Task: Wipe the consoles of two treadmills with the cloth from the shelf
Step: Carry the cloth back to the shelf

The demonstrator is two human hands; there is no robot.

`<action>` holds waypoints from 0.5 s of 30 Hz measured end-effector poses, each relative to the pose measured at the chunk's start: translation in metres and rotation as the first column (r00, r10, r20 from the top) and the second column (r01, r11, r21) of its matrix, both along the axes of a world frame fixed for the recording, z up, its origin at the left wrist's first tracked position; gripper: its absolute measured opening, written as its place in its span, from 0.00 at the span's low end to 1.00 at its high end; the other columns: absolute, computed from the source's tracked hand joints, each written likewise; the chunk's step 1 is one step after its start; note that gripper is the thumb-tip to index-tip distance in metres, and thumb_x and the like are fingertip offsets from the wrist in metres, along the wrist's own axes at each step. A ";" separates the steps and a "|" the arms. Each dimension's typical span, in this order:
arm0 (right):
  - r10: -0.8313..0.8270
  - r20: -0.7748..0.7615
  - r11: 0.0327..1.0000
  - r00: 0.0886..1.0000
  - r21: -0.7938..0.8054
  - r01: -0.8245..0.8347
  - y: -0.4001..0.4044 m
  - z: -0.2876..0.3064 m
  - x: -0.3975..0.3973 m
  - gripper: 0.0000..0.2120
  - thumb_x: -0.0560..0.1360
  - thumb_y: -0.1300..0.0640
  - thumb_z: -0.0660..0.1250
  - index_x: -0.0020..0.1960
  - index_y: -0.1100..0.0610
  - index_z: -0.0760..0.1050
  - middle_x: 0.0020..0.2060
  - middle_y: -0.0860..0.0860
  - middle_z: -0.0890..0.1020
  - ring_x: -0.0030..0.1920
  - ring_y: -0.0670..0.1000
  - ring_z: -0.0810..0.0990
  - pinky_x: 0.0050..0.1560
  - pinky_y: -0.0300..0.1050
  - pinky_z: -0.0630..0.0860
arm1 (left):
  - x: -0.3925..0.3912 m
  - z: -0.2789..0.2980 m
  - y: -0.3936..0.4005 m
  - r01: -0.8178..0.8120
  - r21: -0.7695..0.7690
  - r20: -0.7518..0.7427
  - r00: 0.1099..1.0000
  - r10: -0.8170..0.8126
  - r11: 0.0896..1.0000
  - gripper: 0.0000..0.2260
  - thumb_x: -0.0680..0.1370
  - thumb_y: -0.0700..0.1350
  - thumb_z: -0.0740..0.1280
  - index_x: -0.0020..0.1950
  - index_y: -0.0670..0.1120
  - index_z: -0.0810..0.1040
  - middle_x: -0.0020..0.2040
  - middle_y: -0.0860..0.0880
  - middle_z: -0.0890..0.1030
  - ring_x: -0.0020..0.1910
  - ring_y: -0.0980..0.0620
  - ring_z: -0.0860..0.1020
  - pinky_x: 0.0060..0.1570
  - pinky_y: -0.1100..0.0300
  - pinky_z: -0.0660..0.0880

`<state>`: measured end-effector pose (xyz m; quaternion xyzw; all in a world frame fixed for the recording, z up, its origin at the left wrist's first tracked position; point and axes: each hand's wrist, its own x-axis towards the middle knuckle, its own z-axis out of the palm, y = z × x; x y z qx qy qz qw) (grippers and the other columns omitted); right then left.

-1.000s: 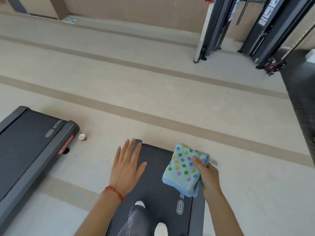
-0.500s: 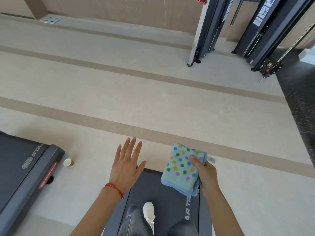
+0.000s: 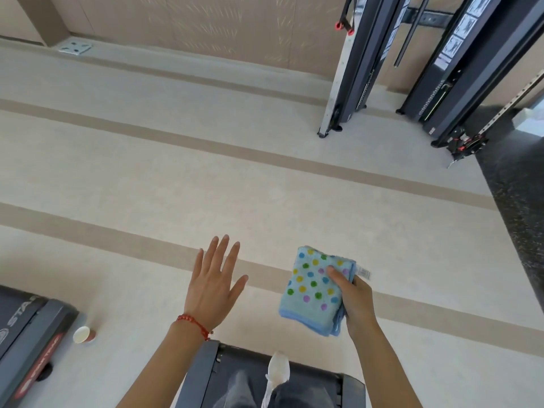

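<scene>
Over the last second the view has slid off the treadmill (image 3: 206, 375) underfoot, so that only its end edge shows below the hands while more floor (image 3: 265, 187) opens ahead; I judge the person is stepping off the belt, and no console is in sight. The right hand (image 3: 357, 301) pinches the folded dotted cloth (image 3: 313, 290), thumb on top and fingers beneath, while the left hand (image 3: 213, 287) hangs beside it with fingers spread and straight, holding nothing. A second treadmill (image 3: 26, 334) lies at lower left with a paper cup (image 3: 84, 334) just beside its end, a thing to step round, and tall gym machines (image 3: 435, 69) stand well apart by the far wall.
</scene>
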<state>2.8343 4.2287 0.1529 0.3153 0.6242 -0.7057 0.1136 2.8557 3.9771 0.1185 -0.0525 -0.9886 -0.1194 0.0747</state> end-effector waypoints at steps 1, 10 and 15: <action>0.010 -0.005 1.000 1.000 0.002 -0.010 0.000 0.001 -0.017 0.04 0.71 0.58 0.72 0.44 0.56 0.78 0.40 0.53 0.83 0.41 0.54 0.82 0.41 0.49 0.79 | -0.014 0.001 -0.001 -0.007 0.003 0.000 1.000 0.007 1.000 0.26 0.80 0.58 0.46 0.72 0.43 0.62 0.71 0.40 0.66 0.71 0.42 0.59 0.68 0.47 0.54; 0.052 0.011 0.998 0.999 0.020 -0.052 -0.030 -0.027 -0.159 0.05 0.70 0.58 0.72 0.45 0.58 0.78 0.42 0.55 0.83 0.43 0.56 0.82 0.44 0.51 0.79 | -0.151 -0.020 -0.032 -0.045 0.049 -0.038 0.998 0.047 0.998 0.27 0.80 0.59 0.46 0.72 0.43 0.61 0.71 0.40 0.66 0.71 0.43 0.58 0.67 0.46 0.54; 0.042 -0.031 0.999 0.999 0.019 -0.041 -0.067 -0.081 -0.258 0.05 0.70 0.58 0.72 0.45 0.57 0.78 0.43 0.55 0.83 0.44 0.57 0.82 0.49 0.55 0.79 | -0.259 -0.076 -0.070 -0.022 0.065 -0.067 0.997 0.026 0.998 0.27 0.81 0.60 0.45 0.71 0.43 0.63 0.70 0.40 0.67 0.71 0.43 0.59 0.67 0.47 0.53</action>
